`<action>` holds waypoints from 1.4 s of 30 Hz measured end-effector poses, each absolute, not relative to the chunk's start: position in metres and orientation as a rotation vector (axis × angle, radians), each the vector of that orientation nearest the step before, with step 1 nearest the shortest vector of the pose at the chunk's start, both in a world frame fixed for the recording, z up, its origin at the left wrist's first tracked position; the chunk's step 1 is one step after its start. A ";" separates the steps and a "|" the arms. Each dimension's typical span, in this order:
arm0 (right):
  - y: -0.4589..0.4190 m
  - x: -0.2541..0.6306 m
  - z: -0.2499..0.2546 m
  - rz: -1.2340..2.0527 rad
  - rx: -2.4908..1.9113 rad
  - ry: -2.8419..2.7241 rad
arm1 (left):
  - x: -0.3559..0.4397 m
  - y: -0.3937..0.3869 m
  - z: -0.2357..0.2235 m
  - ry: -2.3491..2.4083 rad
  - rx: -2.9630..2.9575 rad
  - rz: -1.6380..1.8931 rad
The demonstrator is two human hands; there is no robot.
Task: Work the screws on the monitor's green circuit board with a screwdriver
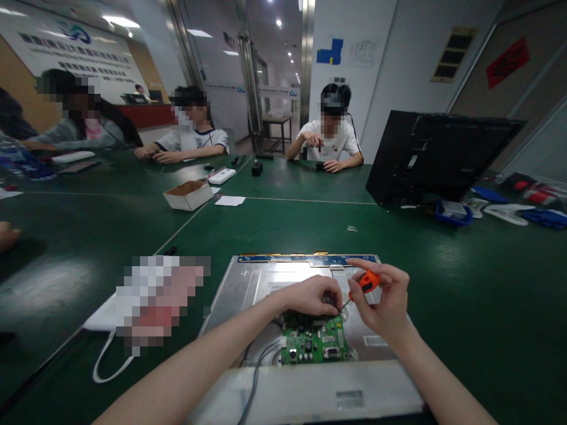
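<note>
Right hand [385,301] pinches the orange screwdriver [368,282] by its handle, thumb against fingers; shaft slants down toward the far right corner of the green circuit board [315,342]. Left hand [316,295] is curled low over the board's far edge, fingertips bunched near the tip; whether they pinch anything is hidden, can't tell. Tip contact with a screw: too small to tell.

Board lies flat on the metal panel [257,295], between its far edge, which carries a blue strip board [283,259], and the pale band along its near edge. Grey cables [256,378] run from the board's left edge over that band. Panel sits toward the near edge of the green table [465,307]; pixelated item with a white strap [103,378] off its left edge, open box [188,196] farther out, black housing [438,156] toward the table's far right.

Risks, my judgement: slanted shaft could cam out and scratch traces or jab the close left fingertips; a loose screw could roll under the board; a forearm snagging the cables could strain their connector.
</note>
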State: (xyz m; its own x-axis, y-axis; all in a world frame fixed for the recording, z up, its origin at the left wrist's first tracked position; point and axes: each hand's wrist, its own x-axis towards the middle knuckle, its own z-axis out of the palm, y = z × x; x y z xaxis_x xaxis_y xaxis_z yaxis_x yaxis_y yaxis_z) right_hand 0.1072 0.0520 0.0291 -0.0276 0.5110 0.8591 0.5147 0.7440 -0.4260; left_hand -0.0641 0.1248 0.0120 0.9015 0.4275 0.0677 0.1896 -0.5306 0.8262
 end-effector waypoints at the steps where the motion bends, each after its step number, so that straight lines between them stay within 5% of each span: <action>1: 0.052 0.107 0.029 0.018 -0.817 -1.673 | -0.064 0.125 0.012 0.436 2.138 0.324; 42: 0.049 0.108 0.032 -0.045 -0.854 -1.607 | -0.065 0.124 0.012 0.444 2.120 0.318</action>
State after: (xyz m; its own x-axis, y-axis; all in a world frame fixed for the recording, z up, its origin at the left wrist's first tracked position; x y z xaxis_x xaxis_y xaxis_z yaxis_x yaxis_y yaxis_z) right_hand 0.1084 0.0493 0.0323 0.0277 0.4922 0.8700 0.5406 0.7247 -0.4272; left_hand -0.0650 0.1240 0.0123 0.9018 0.4284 0.0568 0.1918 -0.5145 0.8357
